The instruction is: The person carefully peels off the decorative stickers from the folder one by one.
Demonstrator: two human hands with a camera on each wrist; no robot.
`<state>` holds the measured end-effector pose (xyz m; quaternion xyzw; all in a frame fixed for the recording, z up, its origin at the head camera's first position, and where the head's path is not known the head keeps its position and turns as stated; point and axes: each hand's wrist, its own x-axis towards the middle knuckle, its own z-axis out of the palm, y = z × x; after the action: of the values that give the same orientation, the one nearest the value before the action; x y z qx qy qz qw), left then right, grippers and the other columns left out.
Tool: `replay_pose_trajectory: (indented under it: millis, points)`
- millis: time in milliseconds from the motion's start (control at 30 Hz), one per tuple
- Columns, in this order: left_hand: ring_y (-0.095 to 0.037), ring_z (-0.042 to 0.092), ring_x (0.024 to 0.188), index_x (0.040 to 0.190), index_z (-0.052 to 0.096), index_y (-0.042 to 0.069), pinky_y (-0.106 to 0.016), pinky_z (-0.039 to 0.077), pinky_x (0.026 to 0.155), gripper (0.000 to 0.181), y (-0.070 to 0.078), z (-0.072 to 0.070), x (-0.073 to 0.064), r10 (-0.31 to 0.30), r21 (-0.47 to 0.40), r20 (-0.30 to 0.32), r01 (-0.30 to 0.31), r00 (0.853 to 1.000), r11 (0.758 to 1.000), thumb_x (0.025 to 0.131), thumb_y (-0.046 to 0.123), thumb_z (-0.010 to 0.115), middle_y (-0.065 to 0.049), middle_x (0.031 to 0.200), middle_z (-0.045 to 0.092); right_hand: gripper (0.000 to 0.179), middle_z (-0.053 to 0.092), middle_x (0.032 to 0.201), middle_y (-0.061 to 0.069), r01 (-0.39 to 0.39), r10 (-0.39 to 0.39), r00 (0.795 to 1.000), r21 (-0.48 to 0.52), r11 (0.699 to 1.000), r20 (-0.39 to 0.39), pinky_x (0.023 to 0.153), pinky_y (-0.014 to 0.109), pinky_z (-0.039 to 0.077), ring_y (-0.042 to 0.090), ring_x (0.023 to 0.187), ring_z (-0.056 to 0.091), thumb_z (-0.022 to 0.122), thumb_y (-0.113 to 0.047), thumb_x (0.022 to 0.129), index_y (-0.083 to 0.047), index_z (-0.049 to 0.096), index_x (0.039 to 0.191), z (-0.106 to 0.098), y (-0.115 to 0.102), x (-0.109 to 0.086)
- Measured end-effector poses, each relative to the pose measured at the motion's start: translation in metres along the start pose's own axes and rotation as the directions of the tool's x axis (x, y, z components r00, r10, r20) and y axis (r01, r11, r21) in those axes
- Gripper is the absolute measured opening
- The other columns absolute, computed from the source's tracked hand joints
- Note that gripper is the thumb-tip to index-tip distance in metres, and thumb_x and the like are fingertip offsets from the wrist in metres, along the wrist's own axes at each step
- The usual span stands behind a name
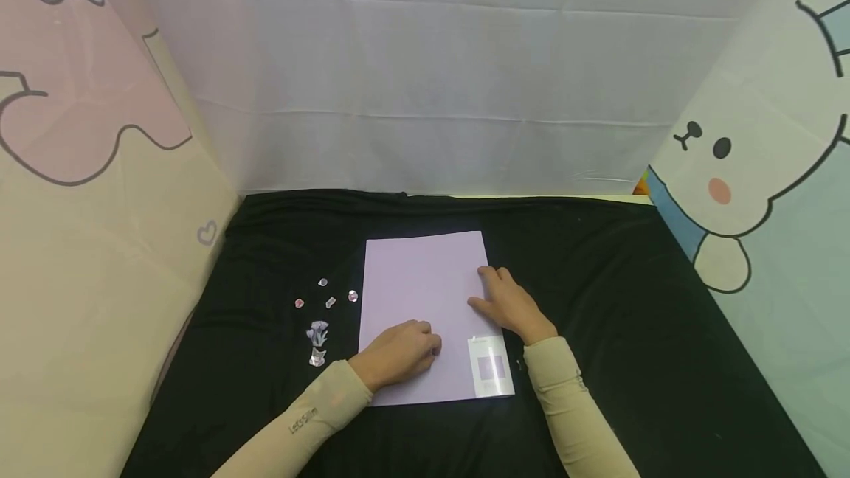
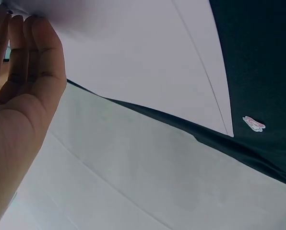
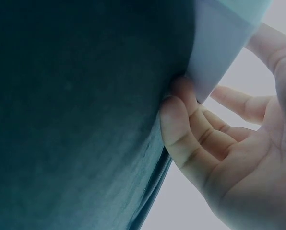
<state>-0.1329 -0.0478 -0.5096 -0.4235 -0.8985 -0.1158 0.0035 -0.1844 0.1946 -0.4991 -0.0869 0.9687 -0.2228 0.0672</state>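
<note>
A lilac folder point(image 1: 421, 279) lies on the black cloth, with a label pocket point(image 1: 491, 367) at its lower right corner. My left hand point(image 1: 401, 351) is over the lower middle of the folder, its fingers bent down. In the left wrist view, the tips of the left hand point(image 2: 32, 62) pinch a small dark-and-pale piece point(image 2: 9, 11), mostly hidden, that looks like a sticker. My right hand point(image 1: 510, 305) rests at the folder's right edge, fingers loosely extended. The right wrist view has its fingertips point(image 3: 174, 112) against the cloth beside the folder's edge point(image 3: 212, 52).
Left of the folder lie several small shiny stickers point(image 1: 353, 296) and a purple flower sticker point(image 1: 319, 333), with a silvery one point(image 1: 317, 357) just below it. White cloth point(image 1: 412, 80) hangs behind the table, and printed curtains point(image 1: 737, 168) stand on both sides.
</note>
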Motion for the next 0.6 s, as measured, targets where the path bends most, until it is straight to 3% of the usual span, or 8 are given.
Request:
replay_pose_trajectory:
  millis: [367,600]
  points:
    - [-0.006,0.049,0.068,0.086,0.069,0.017,-0.020,0.047,0.065,0.007,-0.0053,0.0007,0.0036,0.019,-0.062,0.021,-0.017,1.000,0.998,0.090,0.012,0.072,0.006,0.077,0.057,0.068,0.050,0.132,0.024,0.001,-0.001,1.000,-0.001,1.000,0.001,0.090,0.053,0.052,0.034,0.105,0.060,0.072,-0.034,0.093,-0.003,0.043,0.146,0.0019,0.0010,0.0025]
    - [-0.006,0.048,0.068,0.086,0.069,0.016,-0.020,0.046,0.064,0.006,-0.0040,0.0035,0.0019,0.064,-0.018,-0.010,-0.064,0.998,0.998,0.090,0.013,0.072,0.006,0.078,0.056,0.068,0.050,0.132,0.024,-0.002,0.002,1.000,0.002,1.000,0.002,0.091,0.053,0.051,0.035,0.108,0.059,0.072,-0.033,0.093,-0.003,0.043,0.146,0.0015,0.0014,0.0022]
